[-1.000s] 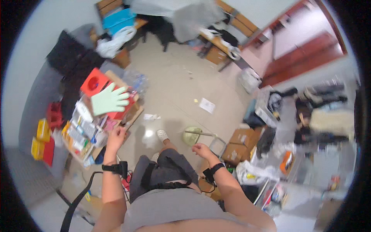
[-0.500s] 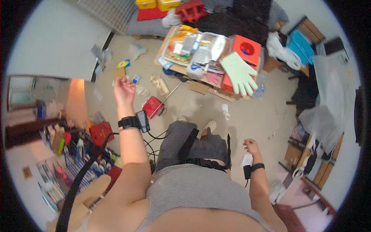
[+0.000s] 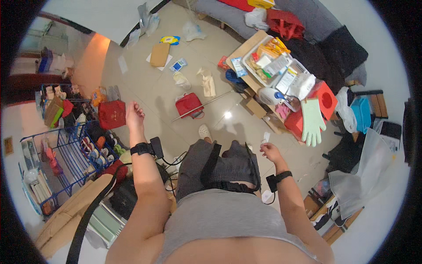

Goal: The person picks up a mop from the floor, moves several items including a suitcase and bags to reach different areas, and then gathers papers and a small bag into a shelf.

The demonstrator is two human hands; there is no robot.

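Observation:
My left hand (image 3: 135, 115) is held out over the floor, its fingers loosely bent and apart, and I see nothing in it. Close beside it on the left is a red bag (image 3: 111, 115). To its right a smaller red bag (image 3: 190, 105) lies on the tiles under a thin metal rod (image 3: 202, 106). Lower on the right, my right hand (image 3: 270, 152) hangs with loosely curled fingers, with no object visible in it. A scrap of white paper (image 3: 266, 137) is just beyond it. A pale green glove (image 3: 311, 123) drapes over a red box nearby.
A cluttered low table (image 3: 249, 44) holds trays of packets and bottles at the far right. Ahead lie cardboard (image 3: 160, 55), a blue-and-white packet (image 3: 178, 64) and a clear plastic bag (image 3: 193, 31). A blue wire shoe rack (image 3: 70, 160) stands left. Black cables (image 3: 169, 163) run beside my leg.
My view has turned left, so the table and floor items sit further right. My left hand is now lower in view and near the large red bag; the right hand has risen slightly.

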